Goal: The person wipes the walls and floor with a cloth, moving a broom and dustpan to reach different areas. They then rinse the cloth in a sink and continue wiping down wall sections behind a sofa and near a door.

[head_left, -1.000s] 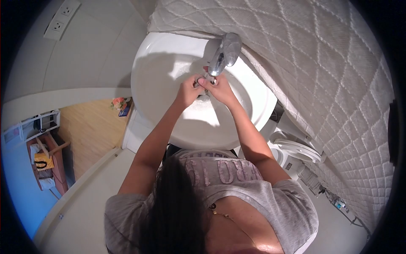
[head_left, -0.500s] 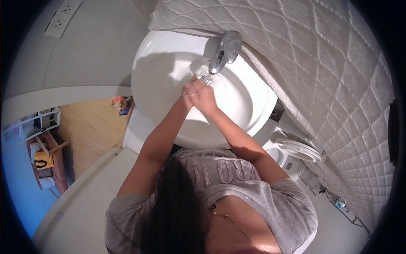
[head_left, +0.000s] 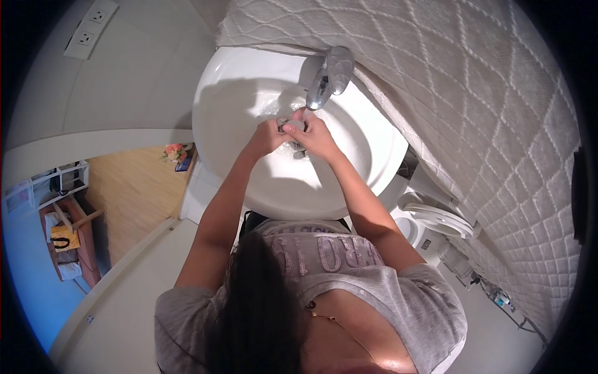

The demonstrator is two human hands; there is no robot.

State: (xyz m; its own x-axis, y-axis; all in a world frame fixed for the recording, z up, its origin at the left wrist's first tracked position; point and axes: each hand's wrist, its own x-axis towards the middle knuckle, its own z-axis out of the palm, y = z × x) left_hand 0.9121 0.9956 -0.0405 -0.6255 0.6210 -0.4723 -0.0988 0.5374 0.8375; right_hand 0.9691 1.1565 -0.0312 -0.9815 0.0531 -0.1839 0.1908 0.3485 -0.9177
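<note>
Over the white sink [head_left: 246, 187], the right hand [head_left: 316, 135] has its thumb pressed on a small grey thing [head_left: 296, 124], gripping it against the fingers, while the left hand [head_left: 266, 135] curls in close at the other side; whether its hidden fingers grip too, I cannot tell. The thing sits between the two hands, low in the basin, just short of the faucet [head_left: 319, 93], and is too covered to name. Water [head_left: 269, 103] glints on the basin wall behind them, so wet fingers are the likeliest cause of trouble: with a loose pinch, the thing could slide out and drop by the metal drain fitting [head_left: 299, 154], right beneath, perhaps lodging there if a gap is open. The right hand is also near the spout, so lifting abruptly could knock its knuckles, and a stream striking the thing at a slant might splash the quilted cloth [head_left: 430, 112] beside the rim
</note>
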